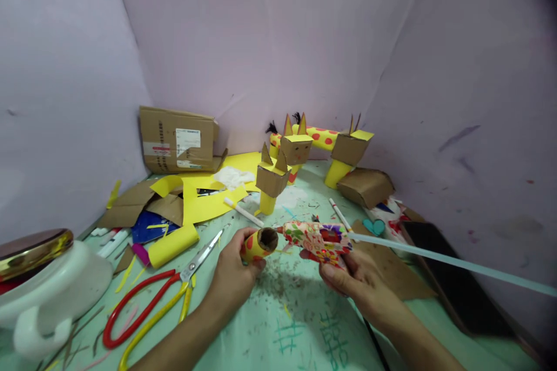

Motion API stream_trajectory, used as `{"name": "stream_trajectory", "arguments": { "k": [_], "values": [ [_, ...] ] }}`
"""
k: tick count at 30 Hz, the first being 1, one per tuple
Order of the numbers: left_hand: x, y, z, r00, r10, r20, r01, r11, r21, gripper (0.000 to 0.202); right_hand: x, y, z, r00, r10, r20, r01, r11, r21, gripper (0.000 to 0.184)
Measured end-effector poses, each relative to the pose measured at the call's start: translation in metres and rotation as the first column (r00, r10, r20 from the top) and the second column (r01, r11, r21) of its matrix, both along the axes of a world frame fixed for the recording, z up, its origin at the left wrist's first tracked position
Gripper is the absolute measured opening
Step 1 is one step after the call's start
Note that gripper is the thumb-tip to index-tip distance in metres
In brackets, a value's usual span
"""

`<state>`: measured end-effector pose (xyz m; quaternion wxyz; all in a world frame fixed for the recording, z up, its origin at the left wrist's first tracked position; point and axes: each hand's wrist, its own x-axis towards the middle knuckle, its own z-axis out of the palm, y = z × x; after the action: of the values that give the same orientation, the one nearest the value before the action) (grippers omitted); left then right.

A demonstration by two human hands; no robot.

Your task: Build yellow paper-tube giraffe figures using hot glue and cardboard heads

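My left hand [232, 272] is closed round a short cardboard tube [259, 243] wrapped in yellow paper with red spots, its open brown end turned to the right. My right hand [348, 275] grips a glue gun [319, 239] covered in a flowery pattern. The gun's nozzle touches the rim of the tube. A long clear glue stick [448, 264] sticks out of the gun's back to the right. Both hands hover just above the green table [287, 324].
Red and yellow scissors [165, 295] lie left of my left hand. A yellow roll [173, 245], paper scraps, white pens and a cardboard box [178, 140] lie behind. Several cardboard animal figures [296, 151] stand at the back. A white container [47, 290] sits at the left; a dark phone [448, 278] at the right.
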<state>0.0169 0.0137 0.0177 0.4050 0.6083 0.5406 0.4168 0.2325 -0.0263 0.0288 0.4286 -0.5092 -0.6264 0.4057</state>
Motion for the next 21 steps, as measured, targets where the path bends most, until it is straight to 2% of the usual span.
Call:
{"name": "stream_trajectory", "arguments": {
  "k": [4, 11, 13, 16, 19, 21],
  "values": [
    [0.0003, -0.0008, -0.0002, 1.000, -0.021, 0.002, 0.021, 1.000, -0.003, 0.042, 0.0000, -0.0009, 0.0007, 0.998, 0.066, -0.003, -0.066, 0.997, -0.028, 0.036],
    [0.0004, -0.0017, -0.0011, 1.000, -0.008, -0.021, 0.008, 1.000, -0.010, 0.042, -0.0032, -0.0025, 0.0010, 0.988, 0.142, -0.056, -0.145, 0.988, -0.059, 0.032],
    [0.0000, -0.0016, -0.0012, 1.000, -0.001, -0.028, 0.001, 1.000, -0.007, 0.043, -0.0023, -0.0025, 0.0005, 0.990, 0.131, -0.049, -0.133, 0.990, -0.046, 0.029],
    [-0.0006, -0.0003, -0.0017, 0.999, 0.032, -0.044, -0.033, 0.999, -0.004, 0.044, -0.0004, -0.0021, -0.0010, 0.997, 0.050, -0.052, -0.051, 0.999, -0.018, 0.025],
    [-0.0015, 0.0014, -0.0022, 0.998, 0.056, -0.041, -0.057, 0.998, -0.032, 0.051, -0.0001, -0.0015, -0.0033, 0.983, -0.003, -0.183, -0.014, 0.996, -0.089, 0.029],
    [-0.0029, 0.0011, -0.0014, 0.996, 0.090, -0.019, -0.091, 0.995, -0.040, 0.063, -0.0010, -0.0011, -0.0043, 0.951, -0.014, -0.308, -0.031, 0.989, -0.142, 0.033]
  ]
}}
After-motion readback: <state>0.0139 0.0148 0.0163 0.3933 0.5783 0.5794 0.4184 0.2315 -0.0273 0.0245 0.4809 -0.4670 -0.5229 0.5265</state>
